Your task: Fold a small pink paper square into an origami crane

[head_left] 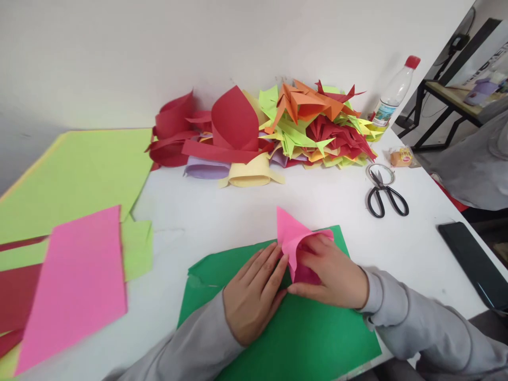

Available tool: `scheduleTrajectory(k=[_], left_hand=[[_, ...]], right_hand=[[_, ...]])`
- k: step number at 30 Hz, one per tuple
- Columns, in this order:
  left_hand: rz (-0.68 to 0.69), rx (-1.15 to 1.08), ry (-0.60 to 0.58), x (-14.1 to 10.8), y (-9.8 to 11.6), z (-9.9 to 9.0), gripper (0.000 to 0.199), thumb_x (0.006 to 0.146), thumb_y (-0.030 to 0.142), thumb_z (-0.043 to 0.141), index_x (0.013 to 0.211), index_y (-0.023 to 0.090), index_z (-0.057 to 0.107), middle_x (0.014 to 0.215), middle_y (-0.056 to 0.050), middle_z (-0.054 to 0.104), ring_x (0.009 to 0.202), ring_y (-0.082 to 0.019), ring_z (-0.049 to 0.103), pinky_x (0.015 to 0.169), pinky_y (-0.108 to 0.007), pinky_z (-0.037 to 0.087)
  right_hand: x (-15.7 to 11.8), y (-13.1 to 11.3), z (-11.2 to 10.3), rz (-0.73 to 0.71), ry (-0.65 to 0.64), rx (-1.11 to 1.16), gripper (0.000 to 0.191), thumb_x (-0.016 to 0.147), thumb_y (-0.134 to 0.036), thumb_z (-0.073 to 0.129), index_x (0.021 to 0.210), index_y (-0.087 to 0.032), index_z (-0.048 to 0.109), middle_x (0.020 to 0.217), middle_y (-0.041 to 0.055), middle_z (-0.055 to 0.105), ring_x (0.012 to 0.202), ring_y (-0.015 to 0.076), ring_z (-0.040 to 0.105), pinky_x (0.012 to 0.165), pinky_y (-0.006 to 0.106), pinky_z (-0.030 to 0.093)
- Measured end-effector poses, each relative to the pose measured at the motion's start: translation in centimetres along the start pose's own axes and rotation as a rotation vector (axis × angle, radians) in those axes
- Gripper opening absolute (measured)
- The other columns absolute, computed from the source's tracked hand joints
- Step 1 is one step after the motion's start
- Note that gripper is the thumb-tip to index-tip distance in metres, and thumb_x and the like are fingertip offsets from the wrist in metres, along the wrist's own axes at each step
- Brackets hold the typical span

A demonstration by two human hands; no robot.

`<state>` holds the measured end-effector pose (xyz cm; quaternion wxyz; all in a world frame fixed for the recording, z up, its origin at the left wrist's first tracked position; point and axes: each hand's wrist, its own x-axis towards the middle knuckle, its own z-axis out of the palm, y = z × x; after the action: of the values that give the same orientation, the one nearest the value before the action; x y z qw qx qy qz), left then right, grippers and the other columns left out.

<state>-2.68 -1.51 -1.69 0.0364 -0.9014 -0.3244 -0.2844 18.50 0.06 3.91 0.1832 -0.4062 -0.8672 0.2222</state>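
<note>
A partly folded pink paper (291, 227) stands on a green sheet (309, 338), with a pointed corner up and a curved, open flap. My left hand (256, 291) lies nearly flat on the green sheet, its fingers stretched out side by side and their tips touching the left edge of the pink paper. My right hand (333, 272) has its fingers inside the paper's open fold and its thumb low in front, so it grips the pink paper; some fingertips are hidden in the fold.
Pink sheets (79, 286) and lime sheets (83, 174) lie left. Folded red shapes (236, 121) and orange shapes (301, 103) are piled by the wall. Rightward are black-handled scissors (381, 193), tape (391, 174), a wrapped snack (401, 157), a bottle (392, 95) and a phone (472, 264).
</note>
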Motion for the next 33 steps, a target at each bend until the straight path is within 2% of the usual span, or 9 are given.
scheduleTrajectory(k=[5,12,18,24,33], left_hand=[[0.0,-0.018,0.026,-0.1,0.3,0.0,0.058,0.092,0.015,0.049,0.146,0.01,0.03,0.133,-0.023,0.054,0.129,-0.034,0.047,0.1,-0.048,0.048],[0.01,-0.03,0.079,-0.4,0.8,-0.3,0.062,0.091,0.01,0.047,0.148,0.005,0.023,0.131,-0.025,0.056,0.129,-0.034,0.047,0.099,-0.047,0.05],[-0.066,-0.139,0.012,-0.2,0.6,-0.9,0.067,0.092,0.015,0.045,0.15,0.004,0.011,0.139,-0.027,0.045,0.134,-0.035,0.039,0.102,-0.051,0.047],[-0.073,-0.244,-0.01,-0.2,-0.2,-0.7,0.065,0.096,0.027,0.04,0.15,0.006,0.011,0.143,-0.026,0.041,0.134,-0.034,0.039,0.102,-0.053,0.046],[-0.11,-0.289,-0.045,-0.4,-0.2,-0.7,0.065,0.095,0.032,0.042,0.15,0.009,0.016,0.145,-0.022,0.04,0.134,-0.034,0.039,0.104,-0.052,0.045]], right_hand=[[0.0,0.1,-0.3,0.019,-0.058,0.032,0.036,0.082,-0.049,0.065,0.098,-0.017,0.068,0.113,0.0108,0.061,0.105,0.0262,0.054,0.095,0.043,0.043],[0.0,0.3,0.0,-0.01,-0.011,0.076,0.037,0.085,-0.052,0.062,0.102,-0.019,0.067,0.112,0.0086,0.065,0.106,0.0243,0.058,0.091,0.038,0.046],[0.2,-0.5,0.8,-0.032,0.034,-0.09,0.057,0.092,-0.061,0.039,0.118,-0.014,0.061,0.114,0.0142,0.062,0.102,0.0282,0.054,0.089,0.045,0.046],[0.2,-1.2,1.9,-0.07,0.031,-0.224,0.08,0.087,-0.074,0.025,0.121,-0.008,0.057,0.114,0.0181,0.062,0.098,0.0312,0.053,0.086,0.048,0.045],[0.1,-0.7,2.4,-0.128,0.014,-0.268,0.088,0.087,-0.075,0.017,0.131,-0.006,0.049,0.125,0.0185,0.06,0.108,0.0322,0.053,0.091,0.049,0.044]])
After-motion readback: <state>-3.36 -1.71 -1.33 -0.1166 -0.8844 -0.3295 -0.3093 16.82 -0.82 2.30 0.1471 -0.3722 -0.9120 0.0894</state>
